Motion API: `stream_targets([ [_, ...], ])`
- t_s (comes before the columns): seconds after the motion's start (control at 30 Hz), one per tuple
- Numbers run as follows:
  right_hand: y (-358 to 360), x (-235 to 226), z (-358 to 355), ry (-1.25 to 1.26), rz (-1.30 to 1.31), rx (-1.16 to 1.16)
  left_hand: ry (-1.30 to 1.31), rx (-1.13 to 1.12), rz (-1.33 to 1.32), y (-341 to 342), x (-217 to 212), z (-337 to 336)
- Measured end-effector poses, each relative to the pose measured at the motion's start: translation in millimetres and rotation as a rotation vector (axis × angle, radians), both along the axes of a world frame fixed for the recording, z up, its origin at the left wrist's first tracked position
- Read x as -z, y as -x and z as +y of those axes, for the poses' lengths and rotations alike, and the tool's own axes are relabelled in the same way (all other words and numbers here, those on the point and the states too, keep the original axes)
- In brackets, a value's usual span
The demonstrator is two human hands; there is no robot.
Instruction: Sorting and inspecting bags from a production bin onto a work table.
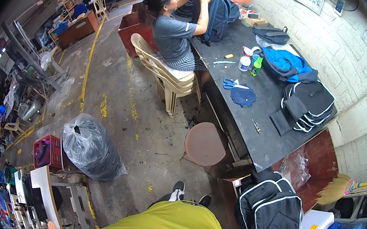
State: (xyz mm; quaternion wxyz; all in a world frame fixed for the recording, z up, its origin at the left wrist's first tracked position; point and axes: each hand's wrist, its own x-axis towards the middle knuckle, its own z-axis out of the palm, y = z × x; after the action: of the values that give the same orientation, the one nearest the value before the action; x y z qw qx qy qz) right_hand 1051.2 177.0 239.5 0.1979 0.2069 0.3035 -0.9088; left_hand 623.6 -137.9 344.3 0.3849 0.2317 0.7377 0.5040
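Observation:
Neither of my hands can be made out. A small skin-toned patch (pixel 52 228) shows at the lower left edge beside my yellow-green shirt (pixel 175 226); I cannot tell whether it belongs to my left arm. Ahead of me stands a black-topped table (pixel 233 113). On it lie blue-handled scissors (pixel 233 85), a dark blue cloth piece (pixel 243 96), a small cutter (pixel 256 126), a white bottle (pixel 244 62) and a green bottle (pixel 256 66). A black backpack with white piping (pixel 309 104) rests at the table's right side. Another such backpack (pixel 271 215) stands below the near end.
A seated person (pixel 170 31) handles a dark blue backpack (pixel 219 19) at the table's far end. A brown stool (pixel 206 144) stands beside the table. Left of me are a stuffed plastic bag (pixel 93 149) and a red crate (pixel 47 153). A broom (pixel 340 189) leans at right.

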Motion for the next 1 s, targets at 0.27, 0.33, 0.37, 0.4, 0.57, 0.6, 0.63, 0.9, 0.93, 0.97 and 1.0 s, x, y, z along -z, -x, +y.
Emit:
stream_targets([
  [0.27, 3, -37, -41, 0.029, -0.076, 0.004, 0.028, 0.09, -0.062, 16, -8, -5],
  [0.33, 30, -25, -29, -0.072, -0.179, -0.035, 0.034, 0.146, -0.084, 32, -6, 0],
  [0.37, 30, -15, -22, -0.262, -0.14, -0.225, 0.05, 0.156, -0.098, 34, -9, -3],
  [0.4, 23, -9, -25, -0.446, -0.109, -0.4, 0.065, 0.185, -0.12, 37, -11, -7],
  [0.57, 1, 17, -32, -0.23, -0.42, -0.169, 0.356, 0.013, -0.887, 90, 78, -7],
  [0.6, 18, 0, -31, -0.18, -0.549, -0.023, 0.367, 0.026, -0.896, 96, 85, -5],
  [0.63, 13, 19, -45, -0.036, -0.672, 0.361, 0.276, -0.096, -0.964, 103, 97, -4],
  [0.9, 87, -16, -118, 0.156, -0.96, 0.977, 0.398, -0.061, -0.791, 131, 265, -111],
  [0.93, 81, 7, -144, 0.221, -1.072, 0.865, 0.41, -0.05, -0.802, 139, 267, -103],
  [0.97, 87, 25, -144, 0.221, -1.083, 0.886, 0.427, -0.027, -0.821, 144, 266, -90],
  [1.0, 93, 46, -141, 0.059, -1.197, 0.794, 0.444, -0.007, -0.84, 149, 265, -78],
])
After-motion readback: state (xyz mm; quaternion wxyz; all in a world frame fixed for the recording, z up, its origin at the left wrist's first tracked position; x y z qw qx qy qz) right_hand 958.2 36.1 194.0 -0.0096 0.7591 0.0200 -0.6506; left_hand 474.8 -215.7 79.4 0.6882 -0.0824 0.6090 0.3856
